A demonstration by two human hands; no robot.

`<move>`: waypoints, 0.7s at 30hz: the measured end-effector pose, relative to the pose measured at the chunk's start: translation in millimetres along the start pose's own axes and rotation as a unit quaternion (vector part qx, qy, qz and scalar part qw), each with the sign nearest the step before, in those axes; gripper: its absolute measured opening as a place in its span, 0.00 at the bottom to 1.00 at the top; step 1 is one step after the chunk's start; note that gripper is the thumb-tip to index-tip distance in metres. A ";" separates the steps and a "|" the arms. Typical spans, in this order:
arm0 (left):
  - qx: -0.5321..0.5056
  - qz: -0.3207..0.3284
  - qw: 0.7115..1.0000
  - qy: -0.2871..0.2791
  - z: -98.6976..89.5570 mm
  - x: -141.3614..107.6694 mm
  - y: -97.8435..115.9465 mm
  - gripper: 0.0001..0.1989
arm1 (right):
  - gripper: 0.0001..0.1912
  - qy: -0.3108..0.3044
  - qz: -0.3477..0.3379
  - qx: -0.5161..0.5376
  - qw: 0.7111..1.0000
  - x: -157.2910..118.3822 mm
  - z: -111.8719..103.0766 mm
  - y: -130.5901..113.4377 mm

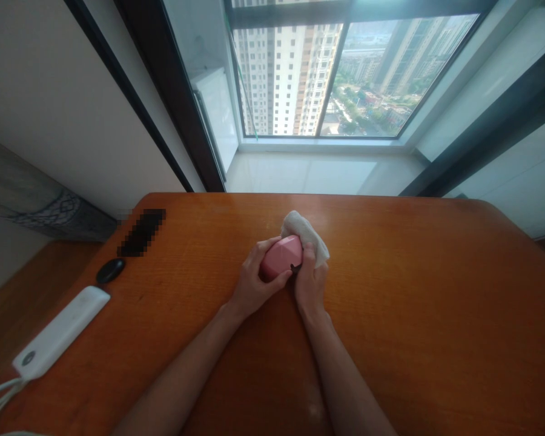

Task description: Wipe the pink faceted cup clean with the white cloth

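Observation:
A pink, rounded object with a faceted top (282, 257) is held above the middle of the wooden table; I cannot tell its exact kind. A small black part shows on its near right edge. Wrapped round its left side, my left hand (253, 280) has its thumb along the near edge. My right hand (312, 283) is closed on a white cloth (305, 233) at the object's right side. The cloth bunches up behind and to the right of the pink object. The right fingertips are partly hidden by the cloth.
The wooden table (413, 303) spans the view. At its left lie a white power strip (61, 333) with cables, a black oval object (111, 270) and a dark pixelated item (142, 233). Beyond the far edge is a window (318, 79); a curtain (49, 200) hangs at left.

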State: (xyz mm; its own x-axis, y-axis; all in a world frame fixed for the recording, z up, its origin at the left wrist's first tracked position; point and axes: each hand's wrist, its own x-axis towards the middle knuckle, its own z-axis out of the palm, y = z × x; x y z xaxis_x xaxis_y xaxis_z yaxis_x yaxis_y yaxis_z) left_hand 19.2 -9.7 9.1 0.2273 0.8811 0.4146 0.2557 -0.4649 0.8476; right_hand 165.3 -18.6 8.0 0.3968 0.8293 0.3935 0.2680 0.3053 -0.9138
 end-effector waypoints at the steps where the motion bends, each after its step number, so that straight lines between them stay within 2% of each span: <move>1: 0.001 0.000 1.000 0.000 0.0 0.0 0.0 0.30 | 0.26 -0.001 -0.001 0.002 1.000 0.3 -0.7 -0.8; 6: -0.027 -0.017 0.999 0.028 1.0 0.0 -3.7 0.29 | 0.25 -0.043 -0.108 0.004 0.993 -1.0 -3.1 -10.2; 7: -0.028 -0.017 0.999 0.027 1.1 0.0 -3.6 0.29 | 0.25 -0.040 -0.099 0.007 0.994 -0.7 -2.7 -10.6; 11: -0.005 -0.004 1.000 0.006 0.2 0.3 -0.4 0.30 | 0.26 0.004 0.042 0.020 0.999 1.9 -1.0 -5.8; 12: -0.002 -0.003 1.000 0.004 0.0 0.4 0.1 0.30 | 0.26 0.007 0.052 0.020 0.998 2.0 -1.1 -4.6; 13: -0.002 -0.004 1.000 0.005 -0.1 0.4 0.1 0.30 | 0.25 0.003 0.041 0.020 0.999 1.6 -1.4 -3.9; 17: -0.022 -0.016 0.999 0.028 0.4 0.0 -2.7 0.29 | 0.25 -0.040 -0.087 0.030 0.995 -1.5 -2.5 -7.1; 19: -0.024 -0.017 0.999 0.029 0.6 -0.3 -3.0 0.29 | 0.25 -0.041 -0.084 0.035 0.995 -0.6 -2.1 -9.3; 21: -0.013 -0.012 1.000 0.018 0.4 -0.5 -2.0 0.30 | 0.24 -0.027 -0.032 0.038 0.998 2.0 -1.6 -9.8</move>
State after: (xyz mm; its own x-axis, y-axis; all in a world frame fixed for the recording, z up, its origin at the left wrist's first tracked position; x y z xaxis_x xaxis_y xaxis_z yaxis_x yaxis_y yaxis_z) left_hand 19.0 -9.2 7.1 0.1863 0.8952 0.4048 0.2356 -0.4407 0.8662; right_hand 164.9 -20.7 17.9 0.3328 0.8303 0.4470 0.2235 0.3911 -0.8928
